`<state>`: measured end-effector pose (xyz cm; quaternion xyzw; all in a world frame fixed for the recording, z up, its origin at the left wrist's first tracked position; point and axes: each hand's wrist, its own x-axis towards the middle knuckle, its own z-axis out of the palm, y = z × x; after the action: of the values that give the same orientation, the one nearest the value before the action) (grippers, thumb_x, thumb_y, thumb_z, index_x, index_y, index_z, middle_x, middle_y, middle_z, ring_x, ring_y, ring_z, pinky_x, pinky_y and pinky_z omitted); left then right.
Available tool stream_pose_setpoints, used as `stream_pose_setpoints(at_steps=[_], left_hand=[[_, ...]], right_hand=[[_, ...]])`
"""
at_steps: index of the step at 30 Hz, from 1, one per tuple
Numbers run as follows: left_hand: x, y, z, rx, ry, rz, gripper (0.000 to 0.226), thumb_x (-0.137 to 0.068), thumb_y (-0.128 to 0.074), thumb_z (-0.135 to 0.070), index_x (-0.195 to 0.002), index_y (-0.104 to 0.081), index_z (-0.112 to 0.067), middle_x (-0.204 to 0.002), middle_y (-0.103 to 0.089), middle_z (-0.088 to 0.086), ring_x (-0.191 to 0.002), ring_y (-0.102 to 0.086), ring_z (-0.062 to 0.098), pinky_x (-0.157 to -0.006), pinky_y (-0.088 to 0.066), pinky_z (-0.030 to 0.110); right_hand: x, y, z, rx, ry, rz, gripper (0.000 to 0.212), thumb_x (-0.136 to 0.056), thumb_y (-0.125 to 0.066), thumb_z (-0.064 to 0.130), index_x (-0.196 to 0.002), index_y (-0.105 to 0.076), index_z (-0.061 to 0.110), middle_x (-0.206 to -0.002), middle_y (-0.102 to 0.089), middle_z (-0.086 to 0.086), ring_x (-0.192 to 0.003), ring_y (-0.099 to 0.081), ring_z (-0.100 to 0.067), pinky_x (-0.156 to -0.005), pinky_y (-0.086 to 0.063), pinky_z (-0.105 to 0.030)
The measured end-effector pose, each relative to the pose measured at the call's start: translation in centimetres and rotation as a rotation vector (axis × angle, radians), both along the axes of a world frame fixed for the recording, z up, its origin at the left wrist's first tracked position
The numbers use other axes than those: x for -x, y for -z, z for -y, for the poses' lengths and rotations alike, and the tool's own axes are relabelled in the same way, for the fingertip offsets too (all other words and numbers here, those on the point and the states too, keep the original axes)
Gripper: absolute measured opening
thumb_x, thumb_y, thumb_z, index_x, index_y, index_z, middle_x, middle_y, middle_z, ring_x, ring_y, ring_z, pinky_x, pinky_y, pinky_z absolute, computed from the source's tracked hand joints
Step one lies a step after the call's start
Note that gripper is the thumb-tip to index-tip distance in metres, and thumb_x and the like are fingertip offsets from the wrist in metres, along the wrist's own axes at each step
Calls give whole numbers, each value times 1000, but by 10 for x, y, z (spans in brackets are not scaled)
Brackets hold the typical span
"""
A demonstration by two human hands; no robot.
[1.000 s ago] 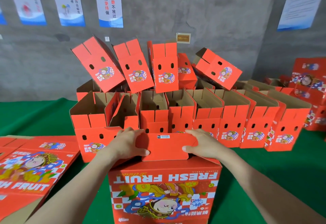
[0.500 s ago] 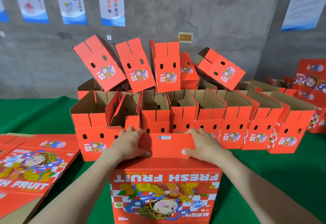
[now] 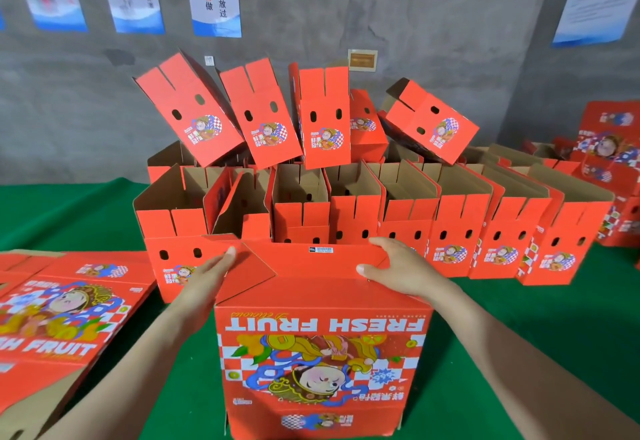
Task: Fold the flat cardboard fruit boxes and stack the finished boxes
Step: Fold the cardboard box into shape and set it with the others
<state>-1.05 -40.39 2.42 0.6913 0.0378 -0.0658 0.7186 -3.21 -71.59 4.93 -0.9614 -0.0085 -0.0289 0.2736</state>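
Between my hands stands the box (image 3: 322, 353), its print upside down and facing me. My left hand (image 3: 207, 275) lies flat with straight fingers, pressing on the side flap (image 3: 249, 273) at the box's left end. My right hand (image 3: 401, 266) grips the right end of the long flap (image 3: 311, 263), thumb on top and fingers curled over its far edge. The hands are well apart. Just beyond them, folded boxes (image 3: 450, 231) stand open in a row, with more tipped on top. Past my left hand, flat boxes (image 3: 65, 301) lie on green cloth (image 3: 519, 301).
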Motion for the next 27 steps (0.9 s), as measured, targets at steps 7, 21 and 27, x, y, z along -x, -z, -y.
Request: stream_pose_setpoints(at_steps=[7,21,27], left_hand=[[8,27,-17,-47,5,-151,84,-76,-24,-77,-129,-53,-20,-121,-64,15,-117,-56,34,-105,-36,57],[16,-1,-14,-242,-38,-125,66,-75,-42,-78,-81,-65,-16,-72,-73,10,-83,-68,27,-88,-47,46],[14,-11,-21,-102,11,-10,38,-83,-55,-55,-99,-63,-21,-78,-73,5,-67,-70,17,-67,-49,35]], right_hand=[[5,21,24,-929,335,-85,78,-87,-42,67,-150,-25,24,-155,-30,-8,-137,-33,-23,-114,-21,-46],[35,64,13,-763,240,-443,49,-96,-41,55,-105,-65,14,-83,-76,2,-85,-70,-21,-59,-56,-40],[46,30,19,-734,232,-267,39,-99,-37,51,-101,-63,23,-92,-71,4,-87,-63,-12,-62,-53,-36]])
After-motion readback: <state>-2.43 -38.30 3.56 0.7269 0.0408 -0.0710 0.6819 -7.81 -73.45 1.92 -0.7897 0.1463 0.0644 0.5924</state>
